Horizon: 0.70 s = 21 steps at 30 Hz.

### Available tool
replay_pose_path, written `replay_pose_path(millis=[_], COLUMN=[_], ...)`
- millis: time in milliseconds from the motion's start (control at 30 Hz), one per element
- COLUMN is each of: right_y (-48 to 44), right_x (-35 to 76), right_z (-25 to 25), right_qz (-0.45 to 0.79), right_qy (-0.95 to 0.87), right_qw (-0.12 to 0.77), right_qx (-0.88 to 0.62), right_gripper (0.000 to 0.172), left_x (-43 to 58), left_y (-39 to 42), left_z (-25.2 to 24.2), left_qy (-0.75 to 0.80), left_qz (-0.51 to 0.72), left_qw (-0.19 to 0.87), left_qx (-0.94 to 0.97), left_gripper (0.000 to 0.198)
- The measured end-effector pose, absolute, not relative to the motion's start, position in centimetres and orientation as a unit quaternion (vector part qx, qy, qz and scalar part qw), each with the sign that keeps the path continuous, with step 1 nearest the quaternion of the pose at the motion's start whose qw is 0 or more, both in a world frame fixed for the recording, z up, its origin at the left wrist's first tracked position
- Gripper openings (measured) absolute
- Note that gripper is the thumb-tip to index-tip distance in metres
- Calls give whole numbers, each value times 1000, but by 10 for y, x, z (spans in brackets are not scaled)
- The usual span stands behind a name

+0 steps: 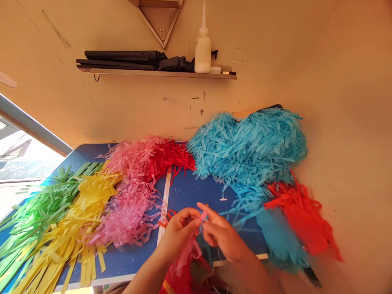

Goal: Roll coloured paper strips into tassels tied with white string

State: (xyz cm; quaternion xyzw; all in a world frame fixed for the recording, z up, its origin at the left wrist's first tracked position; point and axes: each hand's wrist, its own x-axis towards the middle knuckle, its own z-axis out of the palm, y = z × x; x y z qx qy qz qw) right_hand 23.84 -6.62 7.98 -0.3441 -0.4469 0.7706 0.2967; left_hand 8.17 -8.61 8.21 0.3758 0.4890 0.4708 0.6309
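Left hand (181, 230) pinches pink strip (203, 215), seen against blue tabletop (196, 190); right hand (223, 236) close on its other side (cannot tell if gripping). Long axis slants up toward right hand; left nearer.

The tabletop (196, 190) is deep blue, crossed by a white stripe (165, 196) and trimmed with a pale border along its near edge. Toward its left edge, green strips (45, 200) range from mid green to pale lime, beside bright yellow strips (82, 208). Next comes a pink fringe (125, 216), salmon-tinged toward the far edge and more lilac nearer the near one. Deep red strips (174, 157) sit at the middle of the far edge. The heap (251, 143) at the far right corner is sky blue; by the right edge, one bundle (309, 216) is orange-red and another (281, 237) teal-blue. The small strip (203, 215) at the fingers (193, 225) is pink. Behind, the wall (128, 106) is tan with dark marks, the bottle (202, 55) creamy white.
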Motion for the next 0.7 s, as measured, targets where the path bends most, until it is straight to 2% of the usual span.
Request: replay_pose_path(millis=[300, 367, 433, 500, 600, 700], right_y=[-63, -62, -62, -65, -66, -53], right_x=[244, 248, 250, 248, 245, 269], right_z=[78, 77, 74, 72, 73, 94], right_qz=[754, 763, 741, 656, 475, 358], right_qy=[-486, -487, -522, -597, -704, -738], right_qw=[292, 279, 274, 288, 327, 387], right_qx=[-331, -319, -323, -361, -415, -422], right_gripper=[71, 61, 43, 24, 35, 38], left_x=[82, 82, 84, 86, 90, 95], left_y=[-87, -89, -90, -90, -88, -84], left_z=[81, 82, 82, 82, 85, 96], left_qy=[506, 527, 562, 592, 614, 602], left_qz=[434, 416, 398, 377, 343, 305], left_qw=[589, 545, 485, 435, 386, 338], left_qx=[457, 502, 539, 563, 597, 655], left_gripper=[29, 24, 18, 13, 12, 12])
